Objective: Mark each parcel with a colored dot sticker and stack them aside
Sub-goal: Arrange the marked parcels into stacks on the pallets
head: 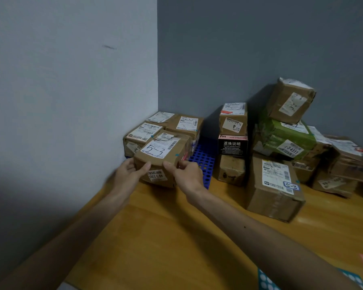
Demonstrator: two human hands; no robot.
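Our left hand (127,173) and right hand (187,175), fingers curled round a creased cardboard parcel (162,152), blue perforated mat (204,164) beside, glossy wooden surface (166,237), grey walls (239,49).

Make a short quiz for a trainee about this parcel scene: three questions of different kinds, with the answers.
1. True or false: the left hand and the right hand grip the same brown parcel.
2. The dot sticker on top of that parcel is: A red, B teal, C yellow.
3. Fill in: the handwriting on its white label reads ___.
Key: 1 true; 2 B; 3 "5-3".
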